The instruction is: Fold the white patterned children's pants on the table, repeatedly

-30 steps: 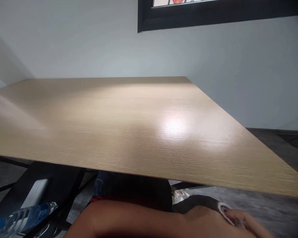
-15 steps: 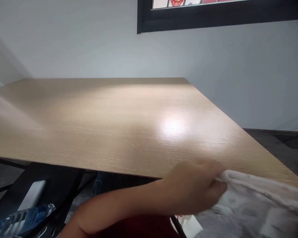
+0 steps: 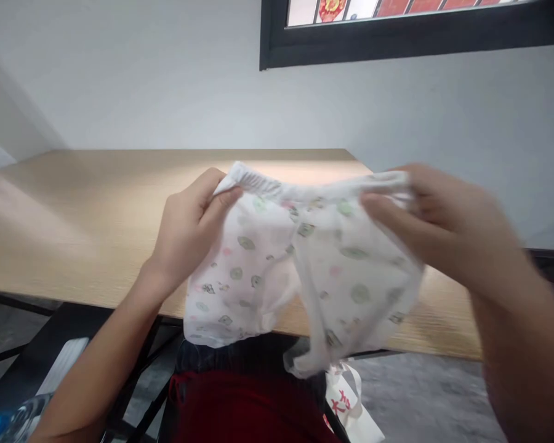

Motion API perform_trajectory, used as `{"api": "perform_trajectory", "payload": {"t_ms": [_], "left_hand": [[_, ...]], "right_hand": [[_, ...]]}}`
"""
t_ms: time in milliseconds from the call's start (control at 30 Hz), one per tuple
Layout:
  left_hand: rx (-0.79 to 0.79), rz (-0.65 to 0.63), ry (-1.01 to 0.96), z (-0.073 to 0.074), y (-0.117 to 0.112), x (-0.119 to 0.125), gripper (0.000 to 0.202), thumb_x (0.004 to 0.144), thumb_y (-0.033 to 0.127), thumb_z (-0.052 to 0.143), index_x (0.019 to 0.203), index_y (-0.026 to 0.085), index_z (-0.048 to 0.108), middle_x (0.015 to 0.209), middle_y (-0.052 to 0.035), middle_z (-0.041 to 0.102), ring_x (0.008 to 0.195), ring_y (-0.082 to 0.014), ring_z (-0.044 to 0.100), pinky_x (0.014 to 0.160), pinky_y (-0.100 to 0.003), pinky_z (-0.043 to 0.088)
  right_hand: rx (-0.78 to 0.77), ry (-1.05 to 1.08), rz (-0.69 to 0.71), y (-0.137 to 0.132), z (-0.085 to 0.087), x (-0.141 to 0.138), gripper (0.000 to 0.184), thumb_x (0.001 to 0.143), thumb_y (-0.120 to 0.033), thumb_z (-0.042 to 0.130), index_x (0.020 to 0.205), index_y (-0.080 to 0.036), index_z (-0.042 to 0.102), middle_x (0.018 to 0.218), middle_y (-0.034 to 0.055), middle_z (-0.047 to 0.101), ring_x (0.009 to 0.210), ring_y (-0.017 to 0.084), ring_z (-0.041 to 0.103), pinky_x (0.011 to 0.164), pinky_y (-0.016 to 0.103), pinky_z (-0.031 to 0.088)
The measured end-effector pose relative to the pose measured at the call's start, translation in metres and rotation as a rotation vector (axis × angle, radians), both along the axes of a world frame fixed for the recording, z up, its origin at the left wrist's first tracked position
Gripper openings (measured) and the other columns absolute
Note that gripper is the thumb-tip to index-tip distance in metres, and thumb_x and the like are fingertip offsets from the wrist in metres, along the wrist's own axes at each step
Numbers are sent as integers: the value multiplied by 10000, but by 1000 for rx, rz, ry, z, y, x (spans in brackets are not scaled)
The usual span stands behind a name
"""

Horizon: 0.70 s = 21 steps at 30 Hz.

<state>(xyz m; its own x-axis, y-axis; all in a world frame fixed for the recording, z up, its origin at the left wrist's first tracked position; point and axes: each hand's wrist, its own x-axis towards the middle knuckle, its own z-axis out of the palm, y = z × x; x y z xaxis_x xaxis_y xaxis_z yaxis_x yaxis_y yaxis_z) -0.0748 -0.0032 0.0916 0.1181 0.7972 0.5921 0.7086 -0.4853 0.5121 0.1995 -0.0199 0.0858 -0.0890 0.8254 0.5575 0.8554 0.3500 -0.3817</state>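
A pair of small white shorts (image 3: 240, 264) with a green and pink print hangs in front of me, over the near edge of the wooden table (image 3: 120, 215). My left hand (image 3: 189, 221) grips one end of the elastic waistband, thumb on the near side. At the other end of the waistband my right hand (image 3: 438, 221) is closed on the cloth, slightly blurred. The waistband is stretched between both hands, and the legs dangle below, the right one partly folded and blurred. Their lower hems reach past the table edge.
Under the table on the left are a black chair (image 3: 23, 375), a white flat object (image 3: 64, 363) and a plastic bottle (image 3: 23, 418) with a blue cap. A white paper bag (image 3: 351, 406) with red writing stands on the floor. A dark-framed window (image 3: 277, 43) is in the wall behind.
The shorts have come up from the lower right to the middle, in front of the table. My right hand has appeared on the waistband; my left has moved up and left.
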Motion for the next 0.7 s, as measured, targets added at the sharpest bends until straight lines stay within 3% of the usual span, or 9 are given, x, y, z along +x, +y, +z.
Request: {"api": "perform_trajectory", "payload": {"t_ms": [100, 200, 267, 367, 433, 500, 567, 633, 700], "left_hand": [[-139, 16, 131, -19, 49, -12, 219, 882, 297, 388, 725, 182, 489, 628, 30, 433, 591, -103, 416, 514, -231, 274], [-269, 49, 217, -44, 105, -15, 215, 878, 221, 377, 733, 161, 524, 653, 17, 484, 624, -113, 462, 537, -238, 328], [-334, 67, 247, -61, 138, -14, 207, 888, 252, 421, 805, 137, 572, 744, -3, 553, 689, -133, 525, 596, -252, 410], [-417, 83, 300, -81, 171, -10, 267, 883, 328, 498, 1048, 128, 561, 1023, -56, 580, 877, -183, 578, 747, -348, 497], [-436, 99, 333, -88, 181, -8, 322, 875, 337, 518, 1132, 143, 524, 1124, -76, 548, 954, -198, 569, 804, -394, 495], [-424, 120, 361, -93, 180, -7, 342, 873, 352, 514, 1141, 139, 516, 1145, -93, 537, 1001, -215, 546, 841, -423, 466], [-390, 127, 387, -94, 170, -8, 388, 861, 370, 509, 1164, 128, 495, 1190, -126, 509, 1084, -257, 487, 903, -454, 399], [-358, 98, 418, -94, 154, -10, 413, 838, 347, 500, 1184, 123, 475, 1216, -149, 493, 1136, -291, 432, 945, -454, 332], [-357, 22, 459, -94, 134, -12, 354, 837, 306, 449, 1141, 135, 511, 1165, -137, 536, 1098, -284, 462, 931, -417, 336]], "right_hand": [[-148, 36, 62, 62, -15, -23, 318, 863, -301, 510, 618, -209, 329, 541, -44, 375, 483, 104, 357, 451, 252, 256], [-228, 0, 107, 123, -45, -35, 359, 842, -231, 495, 611, -216, 221, 564, -45, 319, 495, 103, 306, 461, 259, 234], [-223, -26, 101, 154, -67, -38, 340, 820, -179, 490, 623, -221, 216, 569, -42, 315, 513, 113, 318, 477, 265, 237], [-266, -69, 41, 182, -94, -44, 198, 849, -192, 455, 689, -212, 340, 632, 2, 446, 591, 155, 431, 517, 271, 292], [-317, -128, -29, 191, -105, -49, 98, 888, -205, 397, 808, -176, 445, 740, 70, 542, 673, 203, 498, 565, 291, 338], [-309, -217, -99, 193, -110, -55, 153, 899, -205, 385, 961, -121, 497, 914, 158, 578, 801, 267, 527, 639, 333, 376], [-211, -293, -120, 190, -108, -61, 264, 889, -224, 433, 1103, -80, 489, 1118, 220, 526, 975, 336, 487, 754, 408, 383], [-99, -318, -44, 181, -101, -71, 352, 880, -254, 479, 1186, -81, 472, 1253, 213, 456, 1116, 364, 398, 871, 474, 337], [-87, -272, 133, 169, -93, -86, 336, 906, -266, 440, 1197, -107, 493, 1260, 162, 485, 1156, 325, 386, 920, 462, 327]]}}
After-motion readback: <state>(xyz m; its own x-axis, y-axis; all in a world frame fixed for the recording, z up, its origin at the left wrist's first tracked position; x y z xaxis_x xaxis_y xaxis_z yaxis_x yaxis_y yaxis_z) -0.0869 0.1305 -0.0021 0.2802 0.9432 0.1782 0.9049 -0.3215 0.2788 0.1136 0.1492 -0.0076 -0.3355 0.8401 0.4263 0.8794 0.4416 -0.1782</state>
